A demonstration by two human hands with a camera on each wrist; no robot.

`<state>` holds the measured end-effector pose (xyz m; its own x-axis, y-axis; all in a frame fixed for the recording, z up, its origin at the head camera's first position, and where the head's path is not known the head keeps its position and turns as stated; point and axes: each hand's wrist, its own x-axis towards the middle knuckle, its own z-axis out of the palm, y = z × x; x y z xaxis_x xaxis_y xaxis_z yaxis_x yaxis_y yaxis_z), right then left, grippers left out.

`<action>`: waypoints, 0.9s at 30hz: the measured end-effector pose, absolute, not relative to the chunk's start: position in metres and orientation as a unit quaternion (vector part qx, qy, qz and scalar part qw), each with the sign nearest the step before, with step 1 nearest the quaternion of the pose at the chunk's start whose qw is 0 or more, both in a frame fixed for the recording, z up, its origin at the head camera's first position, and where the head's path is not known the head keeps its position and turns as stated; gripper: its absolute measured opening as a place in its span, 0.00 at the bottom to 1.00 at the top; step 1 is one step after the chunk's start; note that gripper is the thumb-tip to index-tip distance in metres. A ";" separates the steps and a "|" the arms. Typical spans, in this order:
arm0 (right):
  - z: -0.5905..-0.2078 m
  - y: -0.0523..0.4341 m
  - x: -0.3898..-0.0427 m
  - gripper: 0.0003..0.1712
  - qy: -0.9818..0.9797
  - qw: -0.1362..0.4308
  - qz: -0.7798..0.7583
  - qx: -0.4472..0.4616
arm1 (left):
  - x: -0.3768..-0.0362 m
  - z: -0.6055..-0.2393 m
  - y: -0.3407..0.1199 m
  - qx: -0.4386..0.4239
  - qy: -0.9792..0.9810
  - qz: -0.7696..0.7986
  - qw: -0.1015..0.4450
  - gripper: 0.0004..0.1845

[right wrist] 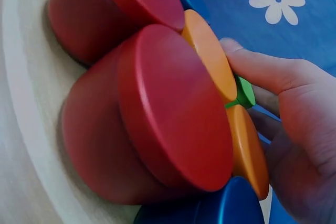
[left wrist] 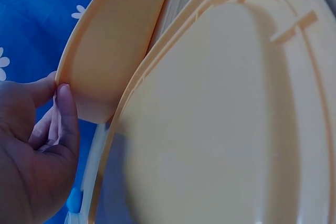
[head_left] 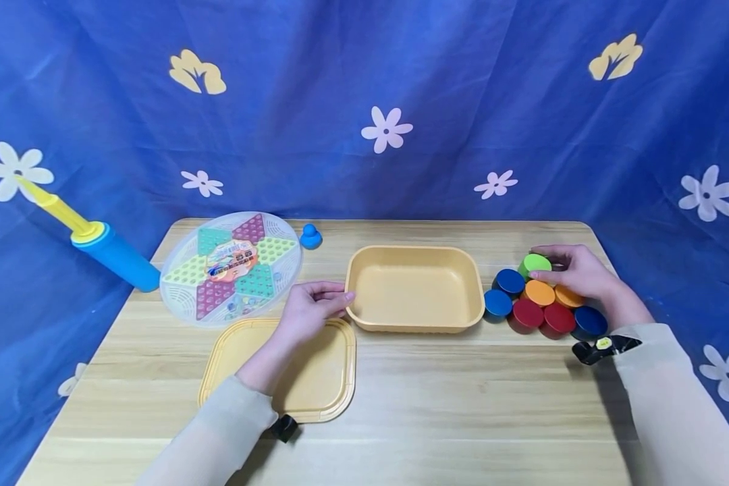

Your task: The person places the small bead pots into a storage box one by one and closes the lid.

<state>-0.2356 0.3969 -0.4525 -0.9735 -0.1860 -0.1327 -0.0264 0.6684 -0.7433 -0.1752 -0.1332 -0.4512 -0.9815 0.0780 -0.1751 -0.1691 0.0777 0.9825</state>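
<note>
Beige sleeves (head_left: pixel 674 398), black wrist straps (head_left: pixel 604 347).

By the left hand (head_left: pixel 308 312), the tan tray (head_left: pixel 414 324) and lid (head_left: pixel 334 398) look like smooth matt plastic. The discs (head_left: pixel 541 293) against the right hand (head_left: pixel 577 271) look smooth and painted with a soft sheen. Beneath both lies a light wood-grain table (head_left: pixel 462 418), backed by blue cloth (head_left: pixel 462 101).
</note>
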 end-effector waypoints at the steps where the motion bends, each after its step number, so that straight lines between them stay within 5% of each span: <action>1: -0.453 0.397 -0.236 0.42 0.907 0.099 -0.406 -0.056 | -0.175 -0.451 -0.133 -0.032 0.727 0.679 0.091 0.19; 27: -0.453 0.399 -0.241 0.44 0.906 0.128 -0.402 -0.032 | -0.175 -0.454 -0.134 -0.040 0.736 0.670 0.089 0.20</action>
